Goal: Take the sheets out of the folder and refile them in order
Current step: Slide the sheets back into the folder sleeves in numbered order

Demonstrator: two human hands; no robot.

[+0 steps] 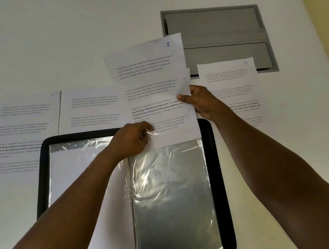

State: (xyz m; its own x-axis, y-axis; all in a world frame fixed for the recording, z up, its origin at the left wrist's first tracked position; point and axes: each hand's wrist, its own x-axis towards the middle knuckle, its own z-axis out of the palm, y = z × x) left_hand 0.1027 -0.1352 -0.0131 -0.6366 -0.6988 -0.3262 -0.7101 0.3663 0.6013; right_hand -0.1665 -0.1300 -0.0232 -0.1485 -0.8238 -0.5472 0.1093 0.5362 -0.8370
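A black folder [220,188] lies open on the white table, its clear plastic sleeves [172,193] shining. A printed sheet marked 5 [153,78] stands tilted above the right-hand sleeve, its lower end inside the sleeve's top opening. My right hand [202,102] pinches the sheet's right edge. My left hand [131,138] pinches the sleeve's upper lip at the sheet's lower left. The left-hand sleeve [75,168] holds a white sheet.
Other printed sheets lie flat on the table: two at the left [17,133] [92,109] and one marked 10 at the right [232,84]. A grey recessed panel [221,29] is set into the table behind. A yellow wall shows at the top right.
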